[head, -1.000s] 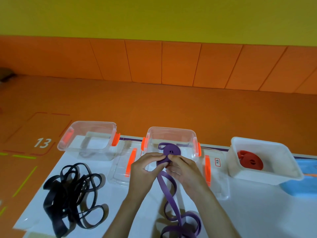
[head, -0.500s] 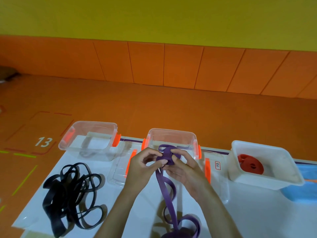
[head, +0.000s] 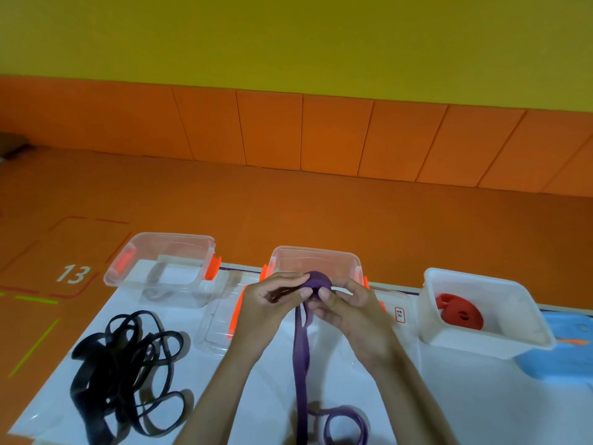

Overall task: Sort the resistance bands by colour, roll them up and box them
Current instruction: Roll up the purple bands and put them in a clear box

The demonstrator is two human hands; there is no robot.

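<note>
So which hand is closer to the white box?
Right. The right hand is nearer the white box, a gap between them; the left hand is farther, beyond the purple roll.

We seem to be in a padded gym or activity room. Orange cushioned wall panels run beneath a yellow wall. The orange mat floor carries a painted number 13 inside a dashed outline, with a green line nearby. Black resistance bands lie heaped on a white work surface.
</note>
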